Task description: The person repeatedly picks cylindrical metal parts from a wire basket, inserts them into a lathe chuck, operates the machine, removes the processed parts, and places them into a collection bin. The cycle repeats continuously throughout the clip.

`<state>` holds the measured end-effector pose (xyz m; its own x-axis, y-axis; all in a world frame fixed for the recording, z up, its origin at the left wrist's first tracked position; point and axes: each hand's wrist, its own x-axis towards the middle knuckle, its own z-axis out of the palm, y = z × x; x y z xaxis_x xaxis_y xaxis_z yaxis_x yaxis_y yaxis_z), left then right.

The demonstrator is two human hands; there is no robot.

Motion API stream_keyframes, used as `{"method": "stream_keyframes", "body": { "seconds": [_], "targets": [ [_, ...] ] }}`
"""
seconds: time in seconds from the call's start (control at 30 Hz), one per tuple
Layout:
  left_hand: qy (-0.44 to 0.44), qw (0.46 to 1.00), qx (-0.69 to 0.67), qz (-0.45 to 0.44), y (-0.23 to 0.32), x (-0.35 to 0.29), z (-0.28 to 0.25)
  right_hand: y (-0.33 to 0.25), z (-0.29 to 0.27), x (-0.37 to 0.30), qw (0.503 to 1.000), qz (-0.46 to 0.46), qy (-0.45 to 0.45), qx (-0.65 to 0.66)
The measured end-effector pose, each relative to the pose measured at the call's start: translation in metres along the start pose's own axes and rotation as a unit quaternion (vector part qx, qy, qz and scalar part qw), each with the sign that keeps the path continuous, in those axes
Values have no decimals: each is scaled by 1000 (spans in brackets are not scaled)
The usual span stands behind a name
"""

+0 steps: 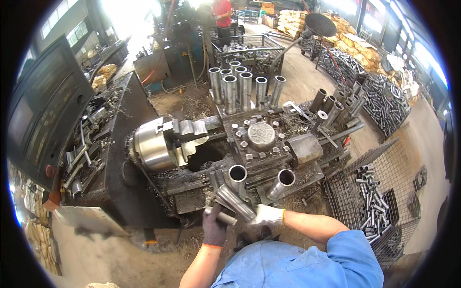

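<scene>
My right hand (269, 215), in a white glove, is closed round the near end of a shiny metal tube (234, 202), held tilted in front of my body. My left hand (214, 228), in a dark glove with an orange cuff, is closed on a shorter grey metal cylinder (224, 217) just below that tube. Whether the two pieces touch I cannot tell. Right behind them, an upright metal tube (237, 178) stands at the lathe's near side. Another tube (280, 184) leans slightly to its right.
A lathe chuck (156, 144) with stepped jaws is on the left, beside a bolted tool post (261, 136). Several upright tubes (230, 93) stand behind it; darker tubes (333, 111) and a caliper (297, 109) lie rightward. A wire basket (343, 189) holds finished-looking tubes. A person (223, 17) stands far back.
</scene>
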<state>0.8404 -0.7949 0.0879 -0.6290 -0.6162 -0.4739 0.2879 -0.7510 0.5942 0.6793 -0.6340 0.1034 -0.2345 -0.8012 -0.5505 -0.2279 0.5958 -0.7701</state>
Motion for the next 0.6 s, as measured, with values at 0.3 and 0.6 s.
{"method": "stream_keyframes", "body": {
  "seconds": [0.3,0.6],
  "targets": [
    [-104,974,201,15,30,-57,42,-24,-86,-136,965,-189,150,-103],
    [-244,762,481,358,-32,-21,117,-16,-121,-105,950,-237,204,14]
  ]
}}
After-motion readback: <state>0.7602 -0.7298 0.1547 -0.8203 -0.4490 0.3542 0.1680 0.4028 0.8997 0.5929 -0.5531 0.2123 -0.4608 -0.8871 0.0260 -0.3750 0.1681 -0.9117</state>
